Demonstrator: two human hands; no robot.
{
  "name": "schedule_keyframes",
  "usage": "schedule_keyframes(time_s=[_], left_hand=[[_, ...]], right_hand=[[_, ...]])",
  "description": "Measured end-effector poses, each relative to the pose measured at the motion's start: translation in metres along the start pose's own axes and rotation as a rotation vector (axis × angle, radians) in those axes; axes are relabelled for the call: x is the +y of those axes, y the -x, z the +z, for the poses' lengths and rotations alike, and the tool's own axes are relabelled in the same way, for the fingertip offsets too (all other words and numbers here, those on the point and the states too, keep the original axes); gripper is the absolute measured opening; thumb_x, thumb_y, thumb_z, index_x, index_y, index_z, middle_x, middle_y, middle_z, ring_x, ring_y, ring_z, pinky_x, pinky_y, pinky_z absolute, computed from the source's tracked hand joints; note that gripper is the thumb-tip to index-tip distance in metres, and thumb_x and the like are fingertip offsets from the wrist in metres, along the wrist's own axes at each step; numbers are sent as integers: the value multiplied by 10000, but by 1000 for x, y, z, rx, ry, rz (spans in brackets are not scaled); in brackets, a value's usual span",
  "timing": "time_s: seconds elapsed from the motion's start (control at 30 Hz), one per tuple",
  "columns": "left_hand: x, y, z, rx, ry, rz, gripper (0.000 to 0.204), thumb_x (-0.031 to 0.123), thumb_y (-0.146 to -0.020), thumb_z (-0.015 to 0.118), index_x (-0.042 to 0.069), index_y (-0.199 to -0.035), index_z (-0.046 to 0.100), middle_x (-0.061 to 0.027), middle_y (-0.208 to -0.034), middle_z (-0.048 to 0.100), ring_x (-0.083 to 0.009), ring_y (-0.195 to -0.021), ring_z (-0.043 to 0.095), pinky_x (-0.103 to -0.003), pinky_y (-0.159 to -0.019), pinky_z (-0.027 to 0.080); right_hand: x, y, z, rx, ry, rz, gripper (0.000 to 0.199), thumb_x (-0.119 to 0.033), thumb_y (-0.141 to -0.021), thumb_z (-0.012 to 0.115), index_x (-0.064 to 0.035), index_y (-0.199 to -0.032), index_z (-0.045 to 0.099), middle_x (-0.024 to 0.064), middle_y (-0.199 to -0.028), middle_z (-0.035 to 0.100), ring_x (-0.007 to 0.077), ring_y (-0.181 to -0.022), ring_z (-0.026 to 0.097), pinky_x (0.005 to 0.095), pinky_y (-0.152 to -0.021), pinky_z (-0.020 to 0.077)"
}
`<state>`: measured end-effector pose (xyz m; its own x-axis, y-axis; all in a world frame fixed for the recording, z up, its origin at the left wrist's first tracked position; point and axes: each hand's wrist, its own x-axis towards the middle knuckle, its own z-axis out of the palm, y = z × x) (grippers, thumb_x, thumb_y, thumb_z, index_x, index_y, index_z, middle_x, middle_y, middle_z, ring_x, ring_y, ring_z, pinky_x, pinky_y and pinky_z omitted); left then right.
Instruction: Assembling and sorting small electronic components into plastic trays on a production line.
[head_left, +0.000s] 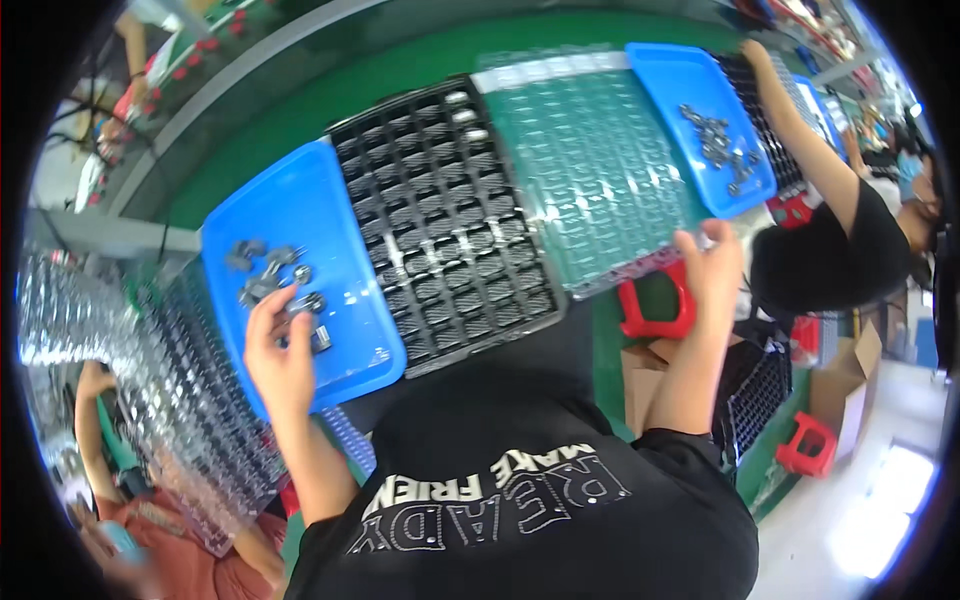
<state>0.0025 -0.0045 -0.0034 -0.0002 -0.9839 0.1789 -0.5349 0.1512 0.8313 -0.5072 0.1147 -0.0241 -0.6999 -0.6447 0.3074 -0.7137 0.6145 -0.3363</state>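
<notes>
My left hand [280,350] is over the blue tray [345,265] at the left, thumb and fingers apart. Just beyond its fingertips lie small grey metal parts [262,270], several in a loose group; their exact kind is too small to make out. Beside that tray is a black compartment tray [440,220] with rows of cells. A few pale pieces [466,116] sit in its far right cells. My right hand [712,268] is raised near the near right corner of a clear plastic blister tray [600,170], its thumb and fingers spread with nothing visible between them.
Another blue tray [735,185] with small metal parts stands at the far right, by a co-worker's arm [800,135]. Stacked clear blister trays [150,350] are at the left beside another person. Red stools [655,305] and cardboard boxes [845,385] stand below the bench at right.
</notes>
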Motion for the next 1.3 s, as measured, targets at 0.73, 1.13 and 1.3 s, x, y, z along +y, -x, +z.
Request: schedule_keyframes(time_s=[0.73,1.13,1.3], left_hand=[[-1,-8,2,-10,585,-167,330,111,-981,659,-5,-1287,617,-101,-1219,664,-124,-894,644,-272,-827,532],[49,1,29,-271,1034,-250,364,114,-990,644,0,-1330,582,-154,-1286,653,-167,-949,675,-304,-837,557],[65,3,43,-447,1208,-204,372,122,-985,667,-6,-1323,583,-157,-1337,624,-167,-986,685,-309,-861,574]], right_hand=[[38,8,1,-263,-404,-139,152,-95,-921,683,-104,-1060,744,86,-1269,688,199,-1120,636,298,-798,511],[-80,55,25,40,-1071,-82,160,-103,-1042,575,14,-1135,635,161,-1128,684,180,-903,665,292,-771,543],[-189,83,-16,-472,-1588,-253,237,39,-948,640,54,-1185,655,174,-1143,702,181,-890,704,294,-816,583]])
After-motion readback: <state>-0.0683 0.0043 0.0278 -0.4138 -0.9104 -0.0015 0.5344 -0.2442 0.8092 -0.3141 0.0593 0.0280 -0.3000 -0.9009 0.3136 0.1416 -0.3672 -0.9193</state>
